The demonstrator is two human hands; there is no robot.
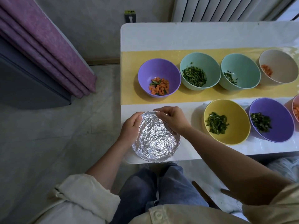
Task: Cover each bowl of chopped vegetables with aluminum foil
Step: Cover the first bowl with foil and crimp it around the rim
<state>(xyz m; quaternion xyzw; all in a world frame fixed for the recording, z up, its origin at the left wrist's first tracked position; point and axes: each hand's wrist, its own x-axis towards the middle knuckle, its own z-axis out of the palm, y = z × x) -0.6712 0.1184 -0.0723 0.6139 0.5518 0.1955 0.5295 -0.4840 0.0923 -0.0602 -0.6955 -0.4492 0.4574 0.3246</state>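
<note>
A white table [161, 36] stood close to a grey wall [80, 21]. A long yellow strip [129, 78] ran across its top. A white radiator [218, 8] with upright ribs was behind the table. Purple curtains [40, 46] hung in thick folds on the left, next to a dark grey box [24, 84]. The floor [48, 135] was pale grey and looked a bit creased. Soft light fell on the tabletop.
</note>
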